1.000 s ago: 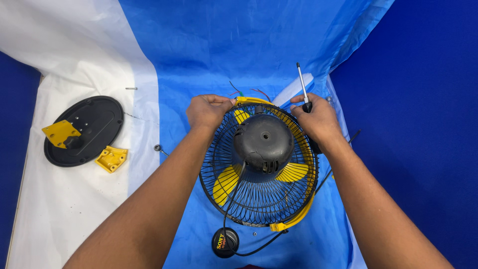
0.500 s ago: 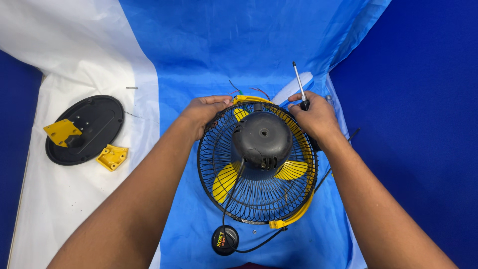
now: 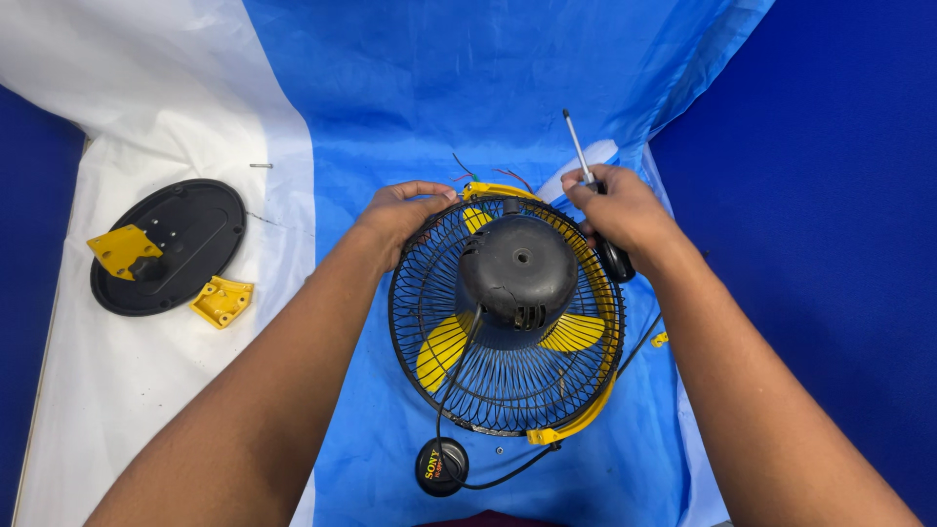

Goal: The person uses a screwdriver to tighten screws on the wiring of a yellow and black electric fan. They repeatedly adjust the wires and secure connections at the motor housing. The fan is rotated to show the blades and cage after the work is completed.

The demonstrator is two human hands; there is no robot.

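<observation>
bright, even light from overhead, colours strongly saturated. shadows are soft and short, pooling under the black wire-cage fan with yellow blades and beneath both forearms. faint sheen on the wrinkled blue plastic sheet. focus is sharp throughout; slight wide-angle stretch at the edges.

Both forearms reaching forward from the bottom corners, converging toward the middle; left hand palm down, fingers curled and spread, thumb stretched out to the right; right hand closed in a fist, knuckles up, wrist bent slightly inward; the two hands level with each other, well apart.
</observation>
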